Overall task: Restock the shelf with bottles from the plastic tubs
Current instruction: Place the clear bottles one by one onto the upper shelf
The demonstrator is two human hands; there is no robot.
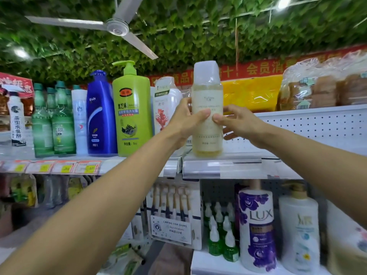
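Note:
A tall pale-yellow bottle (207,100) with a clear white cap stands upright at the front edge of the upper white shelf (222,161). My left hand (185,122) grips its left side, thumb across the label. My right hand (238,124) holds its right side, thumb on the front and fingers behind. To its left stand a white bottle with red flowers (165,104), a green pump bottle (132,110) and a blue pump bottle (100,114). No plastic tub is in view.
Green bottles (53,124) and a white spray bottle (16,120) fill the shelf's far left. Bagged goods (317,86) lie on the top shelf to the right. Below stand a purple LUX bottle (257,229), a white pump bottle (299,231), small green bottles (220,233) and toothbrush packs (172,211).

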